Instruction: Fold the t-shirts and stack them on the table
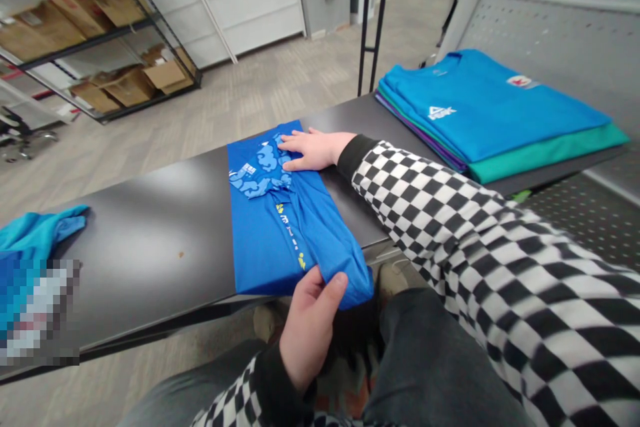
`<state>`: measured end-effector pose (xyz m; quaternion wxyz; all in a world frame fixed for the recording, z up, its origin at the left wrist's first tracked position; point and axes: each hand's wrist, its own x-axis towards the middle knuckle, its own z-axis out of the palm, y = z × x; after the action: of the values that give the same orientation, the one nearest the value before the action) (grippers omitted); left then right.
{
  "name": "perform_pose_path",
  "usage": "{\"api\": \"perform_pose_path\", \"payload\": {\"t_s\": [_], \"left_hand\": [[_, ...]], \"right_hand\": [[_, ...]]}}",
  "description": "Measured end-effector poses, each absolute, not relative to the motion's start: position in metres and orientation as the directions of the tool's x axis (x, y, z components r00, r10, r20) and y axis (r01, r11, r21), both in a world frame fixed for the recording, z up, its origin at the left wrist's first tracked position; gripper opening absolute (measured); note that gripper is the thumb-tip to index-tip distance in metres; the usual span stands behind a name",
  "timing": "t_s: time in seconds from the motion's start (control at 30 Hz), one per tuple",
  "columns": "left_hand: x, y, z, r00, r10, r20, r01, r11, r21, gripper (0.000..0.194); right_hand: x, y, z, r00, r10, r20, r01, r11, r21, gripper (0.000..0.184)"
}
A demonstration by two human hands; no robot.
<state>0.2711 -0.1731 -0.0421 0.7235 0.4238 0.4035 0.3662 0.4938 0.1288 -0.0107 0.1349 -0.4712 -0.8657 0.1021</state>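
Two bare hands on a blue T-shirt (270, 247) on the dark table (150, 260): right hand (313, 150) lies open, flat on its far end; left hand (310, 327) pinches the near fold. Folded tees (490, 113) stacked upper right.

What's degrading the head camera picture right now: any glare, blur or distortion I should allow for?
In the head view, pale glare lies on the dark table left of the blue T-shirt; a pixelated block hides the lower-left corner; wide-angle distortion slants the wire shelving; the near checkered sleeve looks slightly soft.
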Motion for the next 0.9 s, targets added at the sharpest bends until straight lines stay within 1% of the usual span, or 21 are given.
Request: {"api": "perform_pose_path", "payload": {"t_s": [0.07, 0.1, 0.17, 0.23, 0.27, 0.3, 0.33, 0.37, 0.4, 0.43, 0.47, 0.5, 0.57, 0.63, 0.7, 0.77, 0.83, 0.9], "left_hand": [[0.272, -0.172, -0.036, 0.411, 0.866, -0.285, -0.111, 0.358, 0.927, 0.041], [0.271, -0.172, -0.030, 0.414, 0.870, -0.269, -0.041, 0.313, 0.949, 0.042], [0.267, -0.172, -0.015, 0.416, 0.892, -0.175, 0.107, 0.143, 0.984, 0.044], [0.263, -0.172, -0.002, 0.411, 0.911, -0.038, 0.205, -0.052, 0.977, 0.044], [0.262, -0.172, 0.003, 0.408, 0.913, 0.010, 0.228, -0.113, 0.967, 0.044], [0.262, -0.172, 0.006, 0.401, 0.916, 0.028, 0.230, -0.130, 0.964, 0.043], [0.263, -0.172, 0.007, 0.381, 0.924, 0.012, 0.206, -0.097, 0.974, 0.042], [0.266, -0.172, 0.006, 0.351, 0.936, -0.036, 0.149, -0.017, 0.989, 0.038], [0.269, -0.173, 0.004, 0.314, 0.943, -0.109, 0.059, 0.096, 0.994, 0.033], [0.273, -0.173, 0.003, 0.282, 0.939, -0.196, -0.056, 0.220, 0.974, 0.026], [0.277, -0.174, 0.001, 0.258, 0.924, -0.281, -0.180, 0.332, 0.926, 0.023], [0.281, -0.174, 0.001, 0.245, 0.904, -0.351, -0.294, 0.415, 0.861, 0.024], [0.286, -0.174, 0.005, 0.248, 0.858, -0.451, -0.440, 0.514, 0.736, 0.027], [0.289, -0.173, 0.014, 0.290, 0.810, -0.511, -0.485, 0.584, 0.651, 0.025], [0.291, -0.170, 0.024, 0.380, 0.748, -0.544, -0.463, 0.663, 0.588, 0.026], [0.294, -0.166, 0.032, 0.460, 0.706, -0.538, -0.428, 0.708, 0.562, 0.032], [0.296, -0.162, 0.032, 0.478, 0.725, -0.496, -0.413, 0.683, 0.602, 0.036], [0.297, -0.159, 0.025, 0.445, 0.787, -0.428, -0.384, 0.599, 0.702, 0.034]], "right_hand": [[0.494, 0.128, -0.010, -0.508, 0.852, 0.127, 0.797, 0.521, -0.305, 0.080], [0.494, 0.128, -0.009, -0.502, 0.856, 0.120, 0.802, 0.514, -0.306, 0.080], [0.493, 0.128, -0.009, -0.502, 0.857, 0.118, 0.802, 0.512, -0.308, 0.081], [0.494, 0.129, -0.009, -0.510, 0.851, 0.123, 0.795, 0.521, -0.311, 0.082], [0.494, 0.130, -0.009, -0.513, 0.849, 0.125, 0.792, 0.525, -0.313, 0.083], [0.494, 0.130, -0.010, -0.515, 0.848, 0.126, 0.790, 0.526, -0.316, 0.083], [0.494, 0.131, -0.011, -0.515, 0.847, 0.127, 0.788, 0.527, -0.319, 0.083], [0.494, 0.131, -0.011, -0.515, 0.847, 0.132, 0.786, 0.528, -0.322, 0.082], [0.495, 0.131, -0.012, -0.515, 0.846, 0.139, 0.783, 0.530, -0.326, 0.082], [0.495, 0.131, -0.012, -0.516, 0.844, 0.147, 0.779, 0.533, -0.329, 0.081], [0.495, 0.132, -0.012, -0.516, 0.843, 0.152, 0.776, 0.536, -0.333, 0.081], [0.495, 0.132, -0.013, -0.517, 0.842, 0.154, 0.774, 0.536, -0.336, 0.080], [0.495, 0.132, -0.013, -0.514, 0.845, 0.149, 0.774, 0.532, -0.343, 0.080], [0.495, 0.133, -0.014, -0.511, 0.846, 0.150, 0.774, 0.529, -0.347, 0.081], [0.494, 0.134, -0.014, -0.512, 0.845, 0.157, 0.772, 0.533, -0.346, 0.081], [0.494, 0.135, -0.014, -0.513, 0.845, 0.152, 0.774, 0.532, -0.343, 0.081], [0.493, 0.134, -0.013, -0.510, 0.850, 0.136, 0.781, 0.523, -0.341, 0.081], [0.493, 0.132, -0.011, -0.501, 0.857, 0.124, 0.791, 0.511, -0.337, 0.081]]}}
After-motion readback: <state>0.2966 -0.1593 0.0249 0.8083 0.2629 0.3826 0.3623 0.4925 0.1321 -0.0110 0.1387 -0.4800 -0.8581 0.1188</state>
